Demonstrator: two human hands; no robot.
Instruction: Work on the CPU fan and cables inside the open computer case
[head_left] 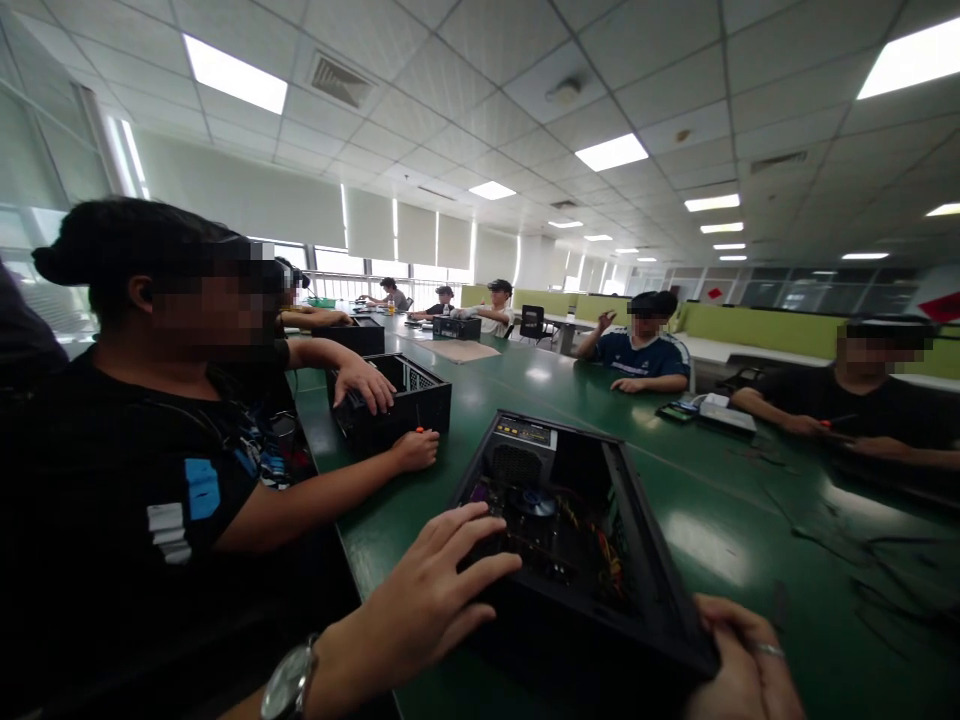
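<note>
An open black computer case lies on its side on the green table, with a fan, circuit boards and coloured wires showing inside. My left hand, with a wristwatch on the wrist, rests with spread fingers on the case's near left edge. My right hand, wearing a ring, grips the case's near right corner. Part of this hand is cut off by the frame's bottom edge.
A person in black sits close at my left, with hands on another open case. Several people sit around the long table. A white device lies at the right. Dark cables lie at the right.
</note>
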